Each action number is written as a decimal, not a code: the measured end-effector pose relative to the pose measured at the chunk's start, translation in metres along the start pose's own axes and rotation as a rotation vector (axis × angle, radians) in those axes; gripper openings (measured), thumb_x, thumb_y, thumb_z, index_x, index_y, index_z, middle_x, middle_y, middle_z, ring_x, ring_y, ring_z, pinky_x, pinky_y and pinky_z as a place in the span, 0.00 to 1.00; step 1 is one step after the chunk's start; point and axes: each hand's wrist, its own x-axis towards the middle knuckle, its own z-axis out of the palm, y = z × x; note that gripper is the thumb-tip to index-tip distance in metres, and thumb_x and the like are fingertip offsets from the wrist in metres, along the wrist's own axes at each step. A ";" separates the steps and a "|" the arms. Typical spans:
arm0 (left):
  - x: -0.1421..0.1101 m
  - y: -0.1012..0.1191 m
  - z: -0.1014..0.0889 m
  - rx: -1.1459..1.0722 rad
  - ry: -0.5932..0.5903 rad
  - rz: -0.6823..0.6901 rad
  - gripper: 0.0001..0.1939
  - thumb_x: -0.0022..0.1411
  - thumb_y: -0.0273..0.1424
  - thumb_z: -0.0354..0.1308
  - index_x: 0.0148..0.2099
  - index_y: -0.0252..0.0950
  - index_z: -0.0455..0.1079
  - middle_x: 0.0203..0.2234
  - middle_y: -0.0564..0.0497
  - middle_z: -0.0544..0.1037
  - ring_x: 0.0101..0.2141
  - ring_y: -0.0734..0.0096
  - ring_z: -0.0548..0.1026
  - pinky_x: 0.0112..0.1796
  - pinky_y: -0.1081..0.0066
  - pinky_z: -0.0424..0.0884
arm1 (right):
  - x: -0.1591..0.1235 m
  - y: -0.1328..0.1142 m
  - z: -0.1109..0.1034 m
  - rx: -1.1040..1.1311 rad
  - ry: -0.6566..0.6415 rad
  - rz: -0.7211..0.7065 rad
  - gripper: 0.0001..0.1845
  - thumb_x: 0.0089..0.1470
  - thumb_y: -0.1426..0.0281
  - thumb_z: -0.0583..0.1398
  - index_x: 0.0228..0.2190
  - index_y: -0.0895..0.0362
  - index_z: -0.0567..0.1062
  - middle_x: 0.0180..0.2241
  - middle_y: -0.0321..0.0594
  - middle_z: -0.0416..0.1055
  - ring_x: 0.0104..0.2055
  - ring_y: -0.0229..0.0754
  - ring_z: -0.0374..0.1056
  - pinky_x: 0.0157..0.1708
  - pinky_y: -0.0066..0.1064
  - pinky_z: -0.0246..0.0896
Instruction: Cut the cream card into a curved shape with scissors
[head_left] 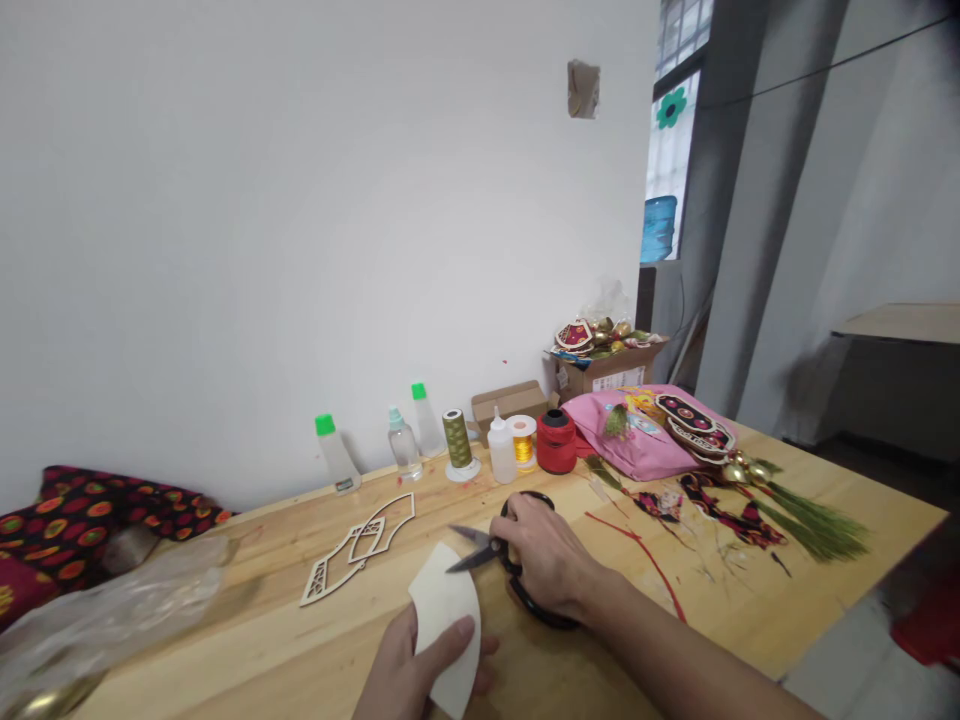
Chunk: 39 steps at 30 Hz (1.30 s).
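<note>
My left hand [420, 655] grips a white fan-shaped piece [448, 610], thumb on its face and fingers behind it. Black-handled scissors [480, 548] are in my right hand [544, 550], fingers wrapped round the handles. Their blades stand apart and point left, the lower one at the upper edge of the white piece; whether it touches is hard to tell. Beyond my left hand, two thin cut-out fan-shaped frames [360, 550] lie overlapping on the wooden table [247, 640].
Along the wall stand glue bottles [502, 450], green thread [456, 440], yellow thread [523, 447] and red thread [556, 442]. To the right are a pink bag [637, 440], tasselled ornaments [814, 515], fabric scraps and a cardboard box [607, 370]. Patterned cloth [97, 510] and clear plastic [142, 600] lie left.
</note>
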 end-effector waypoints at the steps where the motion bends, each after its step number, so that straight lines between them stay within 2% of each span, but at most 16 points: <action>1: 0.001 -0.002 -0.001 -0.008 0.027 0.001 0.17 0.38 0.33 0.65 0.32 0.31 0.66 0.20 0.47 0.76 0.24 0.63 0.74 0.23 0.67 0.69 | 0.000 0.000 -0.001 -0.001 -0.009 -0.006 0.09 0.41 0.74 0.55 0.30 0.55 0.68 0.31 0.38 0.59 0.33 0.39 0.55 0.28 0.27 0.45; 5: 0.002 -0.005 -0.002 -0.015 0.041 0.006 0.19 0.37 0.33 0.65 0.32 0.31 0.66 0.19 0.48 0.75 0.25 0.60 0.74 0.21 0.67 0.69 | 0.000 -0.002 -0.004 -0.032 -0.034 0.054 0.08 0.43 0.75 0.55 0.30 0.56 0.68 0.30 0.38 0.59 0.33 0.40 0.56 0.28 0.27 0.45; 9: 0.000 -0.004 -0.002 -0.019 0.067 -0.003 0.19 0.38 0.33 0.64 0.34 0.30 0.65 0.20 0.47 0.75 0.25 0.61 0.74 0.22 0.67 0.69 | 0.001 -0.001 -0.004 -0.020 -0.050 -0.013 0.08 0.44 0.74 0.54 0.31 0.55 0.68 0.31 0.38 0.60 0.33 0.39 0.55 0.27 0.27 0.44; 16: -0.001 -0.006 -0.005 0.015 0.002 0.017 0.18 0.40 0.34 0.63 0.33 0.30 0.65 0.19 0.47 0.75 0.23 0.62 0.73 0.20 0.68 0.67 | 0.000 -0.001 -0.005 -0.052 -0.039 -0.032 0.08 0.43 0.74 0.55 0.30 0.55 0.68 0.31 0.38 0.60 0.32 0.39 0.55 0.26 0.28 0.43; 23: -0.004 -0.004 -0.001 0.020 0.053 0.005 0.19 0.36 0.33 0.65 0.33 0.31 0.65 0.18 0.49 0.74 0.21 0.61 0.73 0.20 0.67 0.68 | 0.001 -0.002 -0.007 -0.092 -0.039 -0.022 0.07 0.45 0.73 0.55 0.30 0.55 0.69 0.31 0.39 0.60 0.32 0.40 0.56 0.27 0.28 0.44; 30: -0.004 -0.006 0.000 0.018 0.027 0.010 0.19 0.36 0.33 0.65 0.32 0.31 0.66 0.17 0.50 0.73 0.21 0.61 0.73 0.19 0.68 0.67 | 0.002 -0.001 -0.008 -0.106 -0.009 -0.041 0.07 0.45 0.74 0.54 0.30 0.55 0.69 0.30 0.39 0.61 0.32 0.39 0.56 0.26 0.28 0.43; 33: -0.003 -0.007 0.000 0.026 0.038 0.028 0.19 0.35 0.34 0.65 0.31 0.32 0.65 0.17 0.50 0.73 0.23 0.59 0.73 0.19 0.67 0.68 | 0.003 -0.002 -0.008 -0.118 -0.007 -0.006 0.07 0.45 0.75 0.54 0.30 0.56 0.69 0.31 0.40 0.61 0.32 0.39 0.56 0.26 0.29 0.43; 39: 0.000 -0.009 -0.002 0.066 0.008 0.041 0.16 0.41 0.34 0.63 0.31 0.32 0.65 0.18 0.48 0.75 0.19 0.66 0.72 0.19 0.69 0.66 | 0.002 -0.006 -0.006 -0.103 -0.016 -0.041 0.07 0.44 0.74 0.54 0.30 0.55 0.69 0.30 0.39 0.61 0.32 0.40 0.56 0.26 0.29 0.43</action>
